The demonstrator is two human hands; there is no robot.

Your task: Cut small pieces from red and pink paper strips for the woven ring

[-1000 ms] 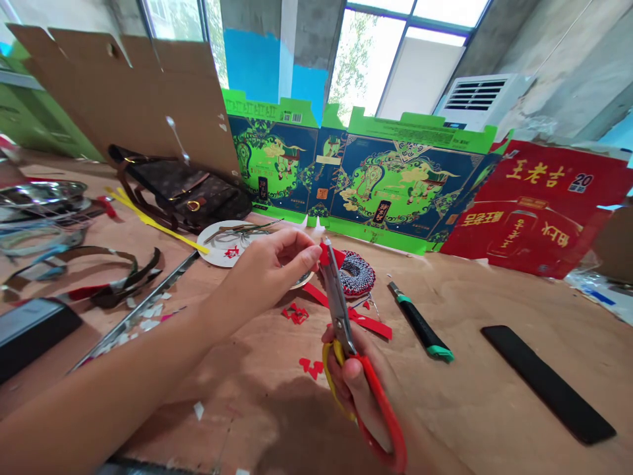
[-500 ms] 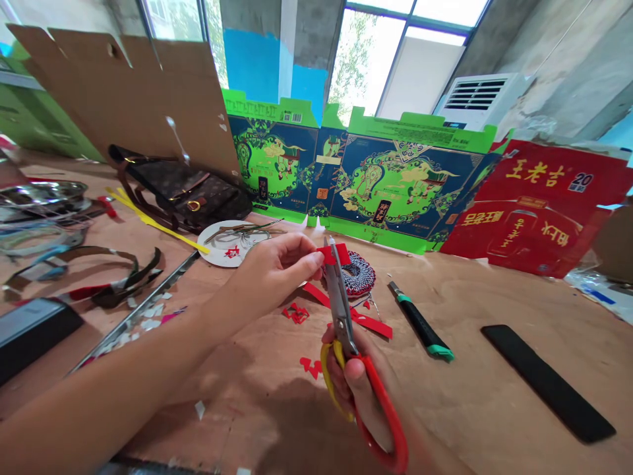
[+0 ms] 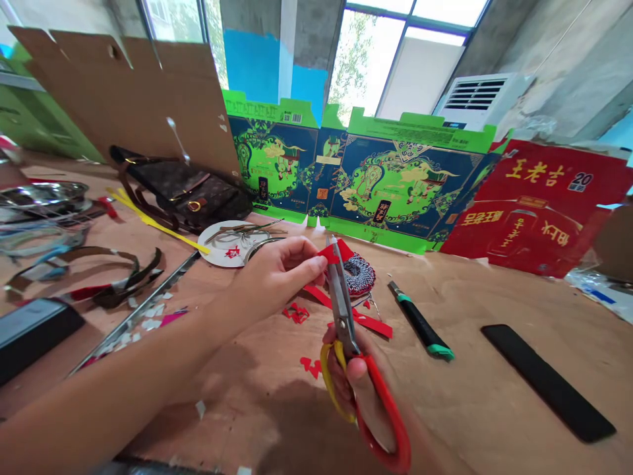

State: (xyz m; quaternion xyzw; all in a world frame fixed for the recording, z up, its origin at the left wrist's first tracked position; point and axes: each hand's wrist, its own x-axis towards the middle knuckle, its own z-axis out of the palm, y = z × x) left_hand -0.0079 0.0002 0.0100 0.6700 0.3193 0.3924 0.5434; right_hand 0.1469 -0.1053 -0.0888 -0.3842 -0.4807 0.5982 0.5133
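My left hand [image 3: 287,267] pinches a small piece of red paper [image 3: 347,249] between thumb and fingertips. In my right hand [image 3: 359,379] is a pair of scissors [image 3: 341,297] with one red and one yellow handle. Its blades point away from me and cross the red paper close to my left fingertips. Behind the paper lies a round knitted ring [image 3: 363,276] in red, white and dark yarn, partly hidden. Red strips [image 3: 373,324] lie under the blades, and small red cut-outs [image 3: 297,313] are scattered on the table beside my hands.
A utility knife [image 3: 420,320] and a flat black object [image 3: 546,382] lie on the right. Left are a white plate [image 3: 210,254], a dark handbag [image 3: 198,198], a metal ruler-like strip [image 3: 133,316] and white scraps. Cardboard panels [image 3: 395,191] stand along the back.
The red paper has tilted between the blades, with its far part now angled up on the right. My left hand has shifted very slightly; the scissors stay almost in place.
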